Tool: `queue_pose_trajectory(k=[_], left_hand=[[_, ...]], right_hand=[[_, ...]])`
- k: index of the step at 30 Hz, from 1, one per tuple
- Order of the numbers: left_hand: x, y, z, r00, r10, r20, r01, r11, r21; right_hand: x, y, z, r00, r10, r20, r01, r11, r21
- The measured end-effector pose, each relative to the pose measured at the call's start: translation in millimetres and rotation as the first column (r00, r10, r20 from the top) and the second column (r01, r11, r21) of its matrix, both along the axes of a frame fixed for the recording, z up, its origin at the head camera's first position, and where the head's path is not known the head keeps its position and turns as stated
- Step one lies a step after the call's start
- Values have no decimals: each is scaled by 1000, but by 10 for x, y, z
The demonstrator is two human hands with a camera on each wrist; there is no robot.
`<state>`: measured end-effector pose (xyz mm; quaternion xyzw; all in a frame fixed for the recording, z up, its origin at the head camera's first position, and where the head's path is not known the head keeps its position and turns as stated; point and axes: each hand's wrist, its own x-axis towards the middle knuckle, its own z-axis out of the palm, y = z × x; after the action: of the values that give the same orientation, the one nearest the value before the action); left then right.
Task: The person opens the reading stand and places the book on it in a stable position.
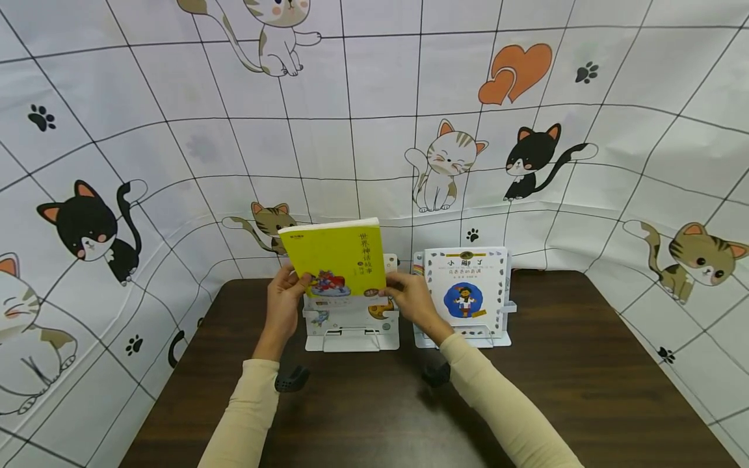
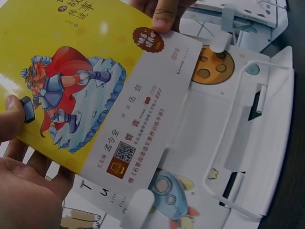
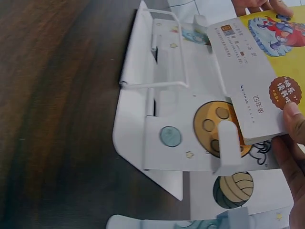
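A yellow paperback book (image 1: 333, 260) with a white band along its lower cover is held between both hands. My left hand (image 1: 283, 300) grips its left edge, thumb on the front cover and fingers behind. At the lower right edge, my right hand (image 1: 414, 300) pinches the book, its thumb by the round brown badge in the right wrist view. Just behind and below the book stands a white book stand (image 1: 352, 342), printed with a spaceship and an orange moon. The stand's wire page holder (image 2: 228, 124) and side clips show in the left wrist view.
To the right, a second stand (image 1: 504, 339) carries a white book (image 1: 465, 292) with a blue round picture. Both stands are on a dark wooden table (image 1: 363, 409). A white cat-print sheet (image 1: 380, 149) hangs behind the table's far edge.
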<state>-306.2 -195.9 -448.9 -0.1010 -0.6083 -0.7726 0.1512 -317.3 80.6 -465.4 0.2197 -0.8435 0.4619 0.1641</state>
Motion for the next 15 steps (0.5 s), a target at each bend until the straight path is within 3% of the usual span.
queue_pose_trajectory(k=[6, 12, 15], left_hand=[[16, -18, -75, 999, 17, 27, -15, 999, -40], [17, -2, -81, 998, 38, 44, -31, 990, -137], [-4, 0, -79, 996, 85, 18, -79, 975, -209]], right_hand=[[18, 11, -121, 1000, 14, 0, -14, 1000, -1], [10, 15, -208, 1000, 15, 7, -15, 1000, -25], [12, 8, -240, 999, -17, -29, 17, 1000, -7]])
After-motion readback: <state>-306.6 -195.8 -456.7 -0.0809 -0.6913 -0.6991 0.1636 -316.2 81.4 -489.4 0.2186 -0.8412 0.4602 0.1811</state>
